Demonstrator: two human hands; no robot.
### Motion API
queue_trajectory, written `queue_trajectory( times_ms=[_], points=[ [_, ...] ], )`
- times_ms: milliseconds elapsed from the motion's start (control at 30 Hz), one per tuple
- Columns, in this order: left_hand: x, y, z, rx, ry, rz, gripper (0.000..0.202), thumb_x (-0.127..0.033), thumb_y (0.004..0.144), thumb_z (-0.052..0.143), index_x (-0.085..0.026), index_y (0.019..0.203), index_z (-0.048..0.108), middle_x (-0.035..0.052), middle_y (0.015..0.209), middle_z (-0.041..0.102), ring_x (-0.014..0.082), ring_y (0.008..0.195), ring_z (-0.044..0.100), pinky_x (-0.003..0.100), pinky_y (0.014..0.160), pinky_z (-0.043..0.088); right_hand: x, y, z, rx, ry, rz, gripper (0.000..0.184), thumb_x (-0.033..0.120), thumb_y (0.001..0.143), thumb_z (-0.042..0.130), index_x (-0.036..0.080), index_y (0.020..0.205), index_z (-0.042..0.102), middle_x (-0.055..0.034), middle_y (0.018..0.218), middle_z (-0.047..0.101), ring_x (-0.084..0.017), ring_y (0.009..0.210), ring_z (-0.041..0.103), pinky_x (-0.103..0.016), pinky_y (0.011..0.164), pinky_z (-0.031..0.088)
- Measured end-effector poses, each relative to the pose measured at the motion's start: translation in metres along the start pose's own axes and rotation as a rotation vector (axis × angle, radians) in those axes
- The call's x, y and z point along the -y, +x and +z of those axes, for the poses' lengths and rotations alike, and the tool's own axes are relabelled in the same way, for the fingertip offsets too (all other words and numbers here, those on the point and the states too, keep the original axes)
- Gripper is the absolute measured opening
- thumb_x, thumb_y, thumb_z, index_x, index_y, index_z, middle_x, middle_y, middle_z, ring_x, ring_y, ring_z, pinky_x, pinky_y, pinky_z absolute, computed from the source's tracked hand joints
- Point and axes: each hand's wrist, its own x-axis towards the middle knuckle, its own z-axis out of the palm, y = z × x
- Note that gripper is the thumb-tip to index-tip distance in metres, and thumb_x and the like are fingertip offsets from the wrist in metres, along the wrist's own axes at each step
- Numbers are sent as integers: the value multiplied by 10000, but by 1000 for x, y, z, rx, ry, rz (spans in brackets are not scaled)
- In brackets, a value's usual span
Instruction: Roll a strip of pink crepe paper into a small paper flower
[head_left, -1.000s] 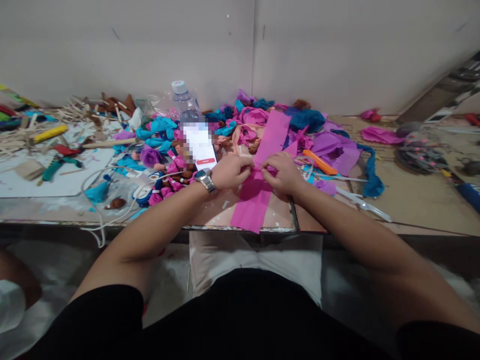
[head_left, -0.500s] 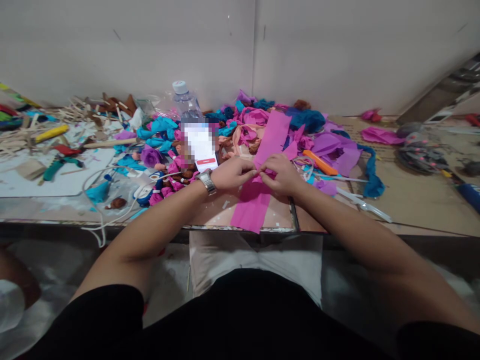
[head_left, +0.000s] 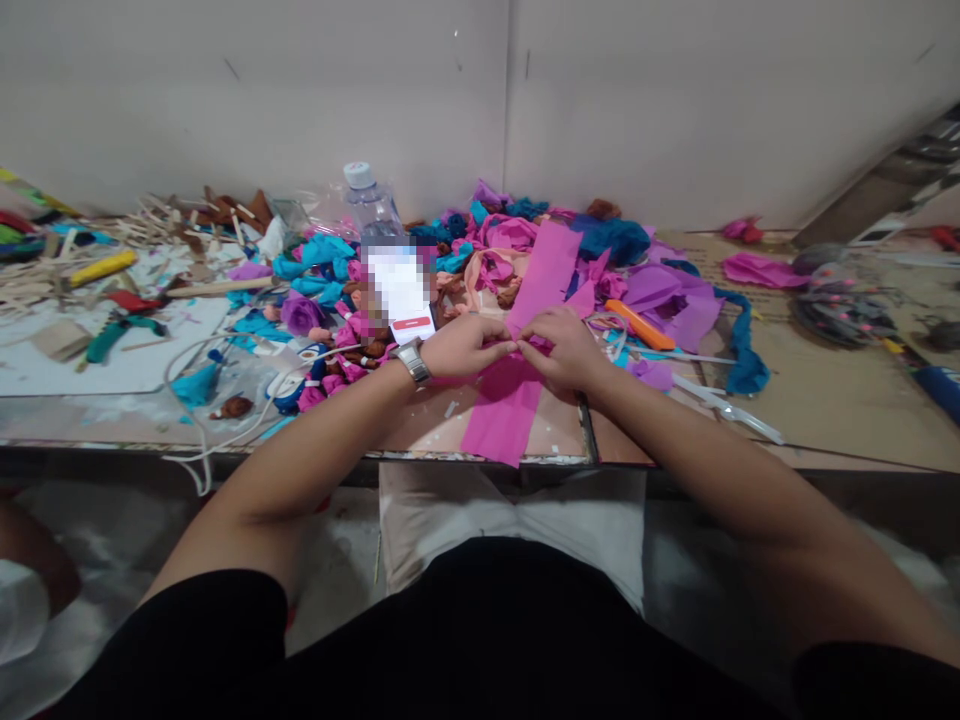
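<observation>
Since a second ago, my left hand (head_left: 465,347) has edged toward my right hand (head_left: 562,348), and the fingertips now meet. Both are narrow, pinching pink paper (head_left: 539,346) between them; whether it belongs to the long pink strip (head_left: 504,410) below, I can't tell from here. That strip runs under my fingers, from the crumpled paper pile down to the front edge of the tabletop (head_left: 562,420). I see the phone (head_left: 409,295) beyond my left wrist, the bottle (head_left: 371,208) behind it, and an orange-handled tool (head_left: 640,325) just past my right hand.
</observation>
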Motion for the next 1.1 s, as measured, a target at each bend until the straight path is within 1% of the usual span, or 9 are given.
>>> queue_trajectory(
  times_ms=[133,233,300,433,567,667,833,1100],
  points=[
    [0,-1,-2,33,-8,-8,334,-412,1025,558,-156,884,718,27,747,703,152,691,602,286,673,377,0,1,-1,-5,13,15,185,375,976,645,236,908,746,-79,943,811,-289,947,680,-475,919,418],
    [0,-1,-2,33,-14,-22,356,-432,1024,558,-156,862,714,31,757,704,148,685,590,285,664,374,0,1,-1,8,32,7,204,411,972,671,234,958,771,-82,946,814,-291,948,673,-474,914,415],
    [1,-1,-2,41,-24,-25,368,-449,1018,566,-154,858,718,31,761,706,146,681,587,284,662,376,0,0,-1,13,33,4,208,417,971,681,233,942,772,-82,925,809,-290,939,665,-473,909,408],
    [2,-1,-3,60,-35,-17,329,-444,977,614,-149,921,748,36,798,731,152,708,613,286,676,386,-1,0,0,24,23,-12,179,368,969,678,232,879,751,-76,907,800,-290,945,661,-475,916,397],
    [2,-1,-3,55,-33,-12,388,-501,980,614,-147,916,760,40,785,727,149,685,594,289,662,383,-1,0,0,38,35,-18,171,365,975,670,238,891,747,-75,917,800,-294,954,656,-479,928,397],
    [1,-1,-3,70,-31,-38,424,-538,974,620,-149,890,764,36,749,714,143,645,566,291,631,362,-1,0,1,41,45,-26,191,384,988,663,237,908,754,-77,915,796,-292,950,654,-476,926,400],
    [-1,-1,-3,86,-22,-58,363,-485,947,642,-156,833,744,24,694,688,139,614,542,295,606,331,-3,1,1,63,41,-38,220,409,1009,658,232,942,771,-84,925,800,-296,952,661,-476,926,399],
    [-2,-2,-3,96,-6,-76,312,-452,888,691,-171,750,685,0,638,637,126,585,498,299,591,299,-2,2,2,127,44,-20,152,349,1012,676,245,981,781,-72,945,805,-287,963,661,-452,927,402]
  ],
)
